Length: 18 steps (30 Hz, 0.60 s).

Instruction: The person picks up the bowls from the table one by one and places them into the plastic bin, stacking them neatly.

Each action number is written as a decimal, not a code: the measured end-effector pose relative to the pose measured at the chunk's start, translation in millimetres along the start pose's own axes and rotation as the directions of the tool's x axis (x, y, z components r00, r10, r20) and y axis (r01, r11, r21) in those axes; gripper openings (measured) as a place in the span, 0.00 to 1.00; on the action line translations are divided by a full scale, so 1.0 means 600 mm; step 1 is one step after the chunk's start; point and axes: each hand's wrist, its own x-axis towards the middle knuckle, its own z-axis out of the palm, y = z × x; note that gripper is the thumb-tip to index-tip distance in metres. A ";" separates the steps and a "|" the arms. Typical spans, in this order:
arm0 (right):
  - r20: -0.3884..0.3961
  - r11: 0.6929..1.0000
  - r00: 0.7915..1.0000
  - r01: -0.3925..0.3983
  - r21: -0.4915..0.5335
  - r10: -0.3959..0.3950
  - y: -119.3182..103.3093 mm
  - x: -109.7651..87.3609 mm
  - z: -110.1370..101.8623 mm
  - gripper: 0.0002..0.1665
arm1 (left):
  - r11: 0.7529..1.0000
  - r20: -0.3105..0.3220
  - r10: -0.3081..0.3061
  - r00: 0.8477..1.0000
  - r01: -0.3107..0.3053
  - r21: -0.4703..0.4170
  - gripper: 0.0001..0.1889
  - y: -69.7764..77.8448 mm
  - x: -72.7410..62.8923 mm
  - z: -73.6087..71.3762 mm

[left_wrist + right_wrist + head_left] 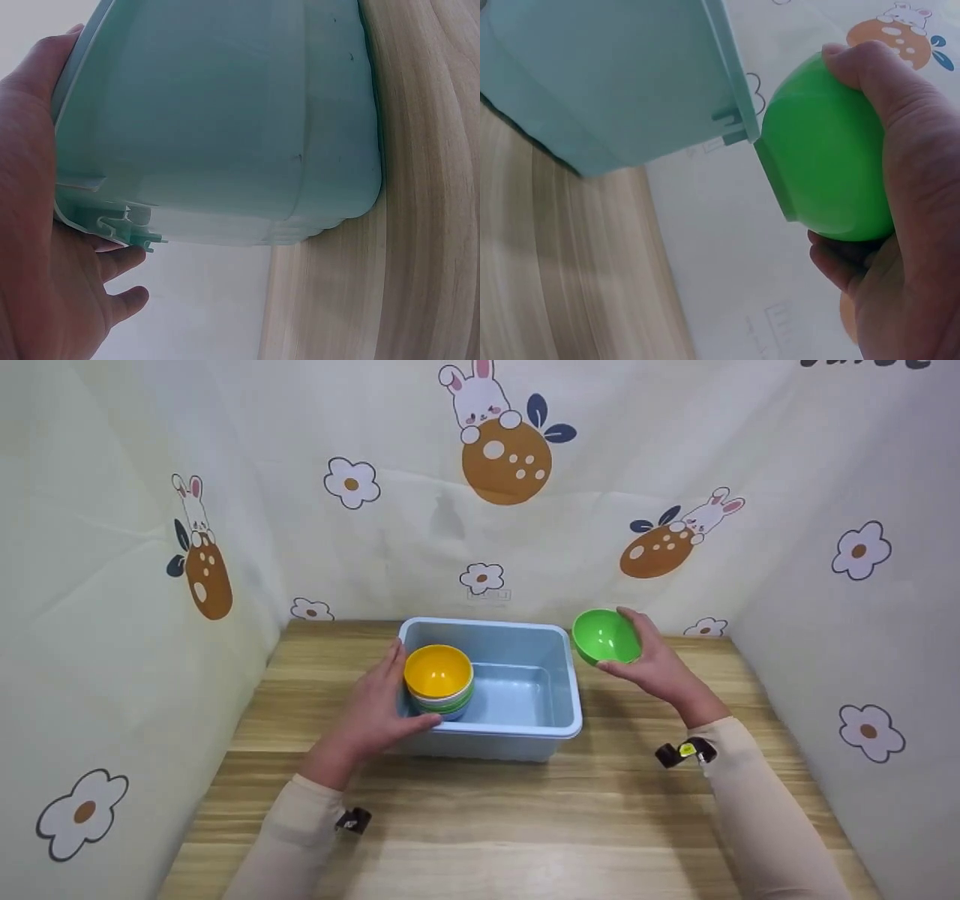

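Note:
A light blue plastic bin stands near the back of the wooden table. At its left end is a stack of nested bowls, a yellow bowl on top with white and green ones under it. My left hand rests at the bin's left front corner beside the stack, thumb along the front rim; in the left wrist view its other fingers are spread loosely outside the rim. To the right of the bin, my right hand holds a green bowl by its side, tilted and raised above the table.
The wooden table reaches back to a pale wall cloth printed with rabbits and flowers. Cloth also stands at the left and right sides. The bin's right part shows its bare floor. Small dark cameras are strapped to both wrists.

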 end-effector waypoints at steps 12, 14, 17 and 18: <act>0.010 0.998 0.998 0.066 0.019 -0.066 -0.038 0.005 0.007 0.64 | 1.000 -0.011 0.019 1.000 -0.019 -0.012 0.77 -0.002 -0.002 0.000; 0.015 0.997 0.997 0.069 0.030 -0.069 -0.043 0.006 0.008 0.64 | 1.000 -0.011 0.012 1.000 -0.012 -0.012 0.77 -0.002 -0.001 0.001; 0.021 0.997 0.997 0.074 0.029 -0.074 -0.048 0.009 0.011 0.63 | 1.000 -0.012 0.009 1.000 -0.009 -0.008 0.77 -0.003 -0.001 0.001; 0.023 0.997 0.997 0.075 0.026 -0.075 -0.050 0.009 0.012 0.64 | 1.000 -0.012 0.006 1.000 -0.006 -0.007 0.77 -0.002 -0.001 0.001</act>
